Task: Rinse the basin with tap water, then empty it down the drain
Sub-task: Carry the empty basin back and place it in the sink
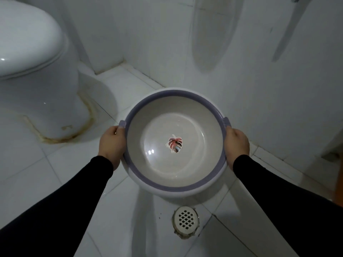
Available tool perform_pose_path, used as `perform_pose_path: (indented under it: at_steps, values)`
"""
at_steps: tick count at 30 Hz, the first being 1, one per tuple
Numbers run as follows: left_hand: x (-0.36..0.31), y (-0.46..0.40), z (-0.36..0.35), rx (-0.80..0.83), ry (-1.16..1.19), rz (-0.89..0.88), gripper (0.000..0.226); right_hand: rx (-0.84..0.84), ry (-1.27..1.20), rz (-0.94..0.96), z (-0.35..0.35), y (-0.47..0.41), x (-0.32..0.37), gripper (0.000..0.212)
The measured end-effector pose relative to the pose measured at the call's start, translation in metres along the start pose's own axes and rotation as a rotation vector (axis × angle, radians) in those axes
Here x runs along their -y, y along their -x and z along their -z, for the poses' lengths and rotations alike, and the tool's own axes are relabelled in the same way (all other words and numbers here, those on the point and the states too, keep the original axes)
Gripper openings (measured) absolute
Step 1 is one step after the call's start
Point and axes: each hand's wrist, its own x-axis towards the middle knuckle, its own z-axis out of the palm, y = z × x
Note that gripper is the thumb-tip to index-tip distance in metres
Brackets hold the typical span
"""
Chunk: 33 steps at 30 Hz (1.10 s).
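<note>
White plastic basin (174, 143) with purple rim, held level above tiled floor (55, 173), centre of view, just far of the floor drain (186, 222). Left hand (111, 145) curled round left rim just below the small lug; right hand (237, 145) curled round right rim the same way; both gripping the basin, black sleeves down to the wrists. Leaf sticker (174, 145) on basin bottom, glossy reflection beside it; hard to tell whether a thin film of water sits inside or just wet plastic. No tap in view. Toilet (37, 71) far left, wall close on the right. Judged: either about to fill or about to tip, can't say which. Risks: tipping from this height toward the near side likely splashes past the drain onto the tiles; wet rim could slip in the fingers once water weight shifts to one side; far edge close to the wall, could knock it when tilting. Better lowered and poured slowly right over the grate.
</note>
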Motion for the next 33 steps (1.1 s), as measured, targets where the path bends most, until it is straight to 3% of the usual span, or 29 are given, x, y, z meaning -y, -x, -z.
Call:
perform_pose_path:
  at_steps: [7, 18, 21, 27, 33]
  values:
    - [-0.111, 0.002, 0.053, -0.057, -0.015, -0.004, 0.037, 0.04, -0.041, 0.009, 0.016, 0.027, 0.104, 0.05]
    - [-0.357, 0.026, 0.166, -0.069, 0.055, 0.056, 0.041, 0.077, -0.138, -0.026, 0.094, 0.092, 0.343, 0.048]
    - [-0.423, 0.028, 0.191, -0.074, 0.065, 0.021, 0.041, 0.073, -0.155, -0.005, 0.116, 0.105, 0.405, 0.039]
    - [-0.552, 0.037, 0.23, -0.034, 0.106, -0.026, 0.033, 0.06, -0.189, 0.003, 0.172, 0.13, 0.525, 0.052]
    - [-0.643, 0.046, 0.242, 0.048, 0.094, -0.115, 0.036, 0.001, -0.21, 0.023, 0.222, 0.145, 0.602, 0.047]
